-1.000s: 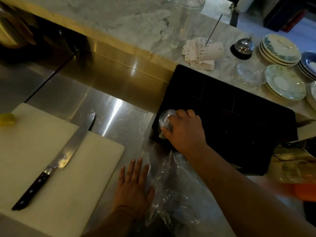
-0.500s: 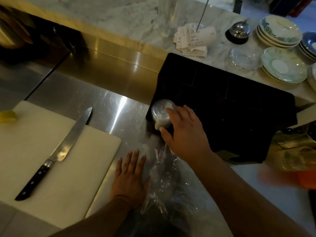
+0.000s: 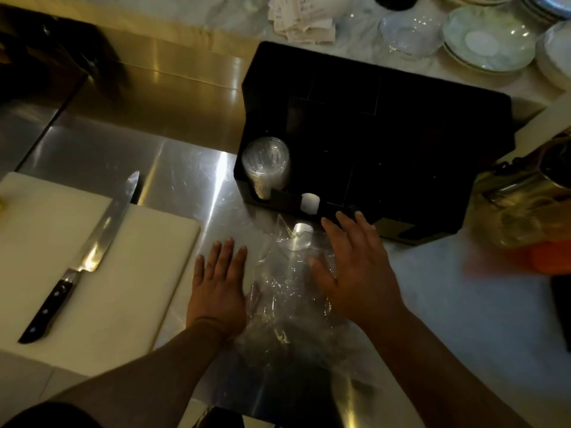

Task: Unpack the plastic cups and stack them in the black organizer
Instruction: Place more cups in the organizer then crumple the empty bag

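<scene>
A stack of clear plastic cups (image 3: 266,163) stands in the front-left compartment of the black organizer (image 3: 401,125). A crumpled clear plastic bag (image 3: 284,298) lies on the steel counter in front of the organizer, between my hands. My left hand (image 3: 217,282) rests flat on the counter at the bag's left edge, fingers spread, holding nothing. My right hand (image 3: 355,270) hovers palm-down over the bag's right side, fingers apart and empty, its fingertips near the organizer's front wall.
A white cutting board (image 3: 92,261) with a large knife (image 3: 83,257) lies at the left. Stacked plates (image 3: 491,41), a glass dish (image 3: 411,32) and paper receipts (image 3: 302,23) sit on the marble ledge behind the organizer. A metal container (image 3: 525,193) and something orange (image 3: 553,257) are at the right.
My right hand has let go of the cup stack, which now stands in the organizer, and drawn back toward me over the bag. The left hand has stayed flat.
</scene>
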`<move>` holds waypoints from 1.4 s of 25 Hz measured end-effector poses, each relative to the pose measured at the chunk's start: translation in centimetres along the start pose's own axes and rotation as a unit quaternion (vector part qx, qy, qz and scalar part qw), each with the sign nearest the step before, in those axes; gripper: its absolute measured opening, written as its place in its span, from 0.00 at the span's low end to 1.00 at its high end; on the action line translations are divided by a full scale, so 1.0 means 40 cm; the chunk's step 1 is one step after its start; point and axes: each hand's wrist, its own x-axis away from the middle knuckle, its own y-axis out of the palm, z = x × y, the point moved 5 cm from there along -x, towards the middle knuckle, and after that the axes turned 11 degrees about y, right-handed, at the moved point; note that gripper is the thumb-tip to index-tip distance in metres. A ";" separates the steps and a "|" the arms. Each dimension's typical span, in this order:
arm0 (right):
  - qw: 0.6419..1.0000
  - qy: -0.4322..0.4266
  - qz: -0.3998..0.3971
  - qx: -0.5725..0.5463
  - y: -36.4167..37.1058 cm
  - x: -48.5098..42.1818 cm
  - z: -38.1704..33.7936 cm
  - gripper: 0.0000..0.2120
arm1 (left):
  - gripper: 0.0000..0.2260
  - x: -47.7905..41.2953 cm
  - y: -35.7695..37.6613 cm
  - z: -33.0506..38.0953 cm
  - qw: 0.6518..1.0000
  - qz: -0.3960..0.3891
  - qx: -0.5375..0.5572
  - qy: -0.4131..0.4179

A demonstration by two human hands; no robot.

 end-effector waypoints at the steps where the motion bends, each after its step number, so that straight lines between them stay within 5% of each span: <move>1: 1.000 0.010 0.001 0.001 0.000 0.013 0.011 0.33 | 0.35 0.001 -0.003 0.002 1.000 -0.001 0.002 -0.001; 12: 0.983 0.180 -0.002 0.017 -0.012 0.289 0.194 0.35 | 0.35 0.012 -0.026 0.005 0.999 0.014 0.031 0.017; 17: 0.969 0.245 -0.031 0.023 0.009 0.419 0.223 0.34 | 0.26 0.008 -0.077 -0.012 0.986 -0.016 0.164 0.027; 21: 0.967 0.253 0.028 -0.021 -0.009 0.470 0.173 0.28 | 0.27 0.021 -0.195 0.032 0.860 -0.065 0.498 -0.097; 26: 0.968 0.236 0.012 -0.086 -0.023 0.519 0.073 0.21 | 0.19 0.115 -0.247 0.166 0.843 -0.195 0.487 -0.120; 31: 0.957 0.222 -0.108 -0.152 0.015 0.582 0.016 0.32 | 0.02 0.233 -0.196 0.325 0.728 -0.289 0.612 -0.107; 35: 0.935 0.310 -0.057 -0.162 0.015 0.592 0.074 0.24 | 0.04 0.246 -0.175 0.385 0.752 -0.305 0.580 -0.061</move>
